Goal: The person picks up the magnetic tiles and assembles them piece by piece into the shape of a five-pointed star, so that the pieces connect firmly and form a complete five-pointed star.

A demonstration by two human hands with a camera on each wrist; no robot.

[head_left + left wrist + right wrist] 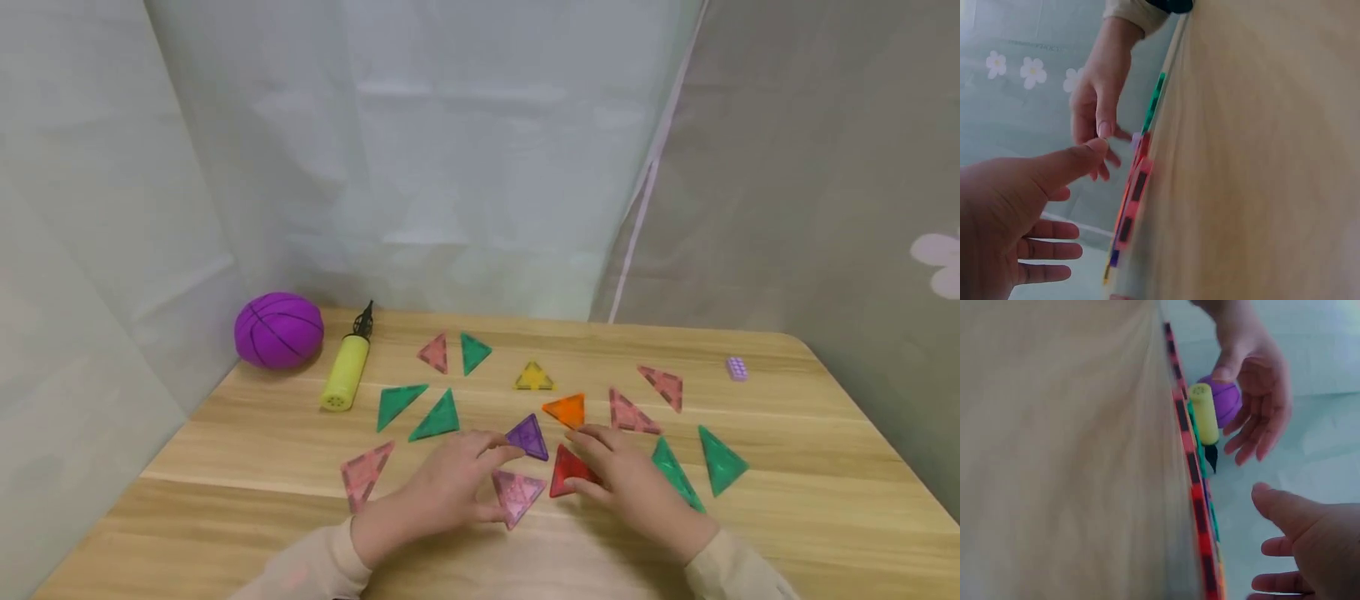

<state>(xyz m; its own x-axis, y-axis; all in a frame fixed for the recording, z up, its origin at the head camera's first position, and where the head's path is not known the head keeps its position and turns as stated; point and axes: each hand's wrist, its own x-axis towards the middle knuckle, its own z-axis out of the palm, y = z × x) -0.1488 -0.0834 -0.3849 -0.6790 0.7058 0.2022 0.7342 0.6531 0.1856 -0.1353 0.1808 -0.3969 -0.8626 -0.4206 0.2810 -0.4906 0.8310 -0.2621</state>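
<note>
Over the table my left hand (446, 483) hovers with relaxed, spread fingers, beside a pink triangular magnetic tile (517, 493) and a purple tile (529, 437). My right hand (633, 479) is held above a red tile (567, 468), partly covering it, its fingers loosely bent. Both wrist views show the hands raised off the tabletop and nothing in either one. An orange tile (568, 410) lies just beyond the right fingertips, and a yellow tile (534, 378) lies farther back. These center tiles lie flat in a loose ring, mostly with gaps between them.
Green tiles (437, 417) and pink-red tiles (363, 473) lie scattered on both sides. A purple ball (279, 331) and a yellow hand pump (347, 372) are at the back left. A small lilac block (737, 368) sits back right. Light curtains (450, 167) hang behind the wooden table (225, 517).
</note>
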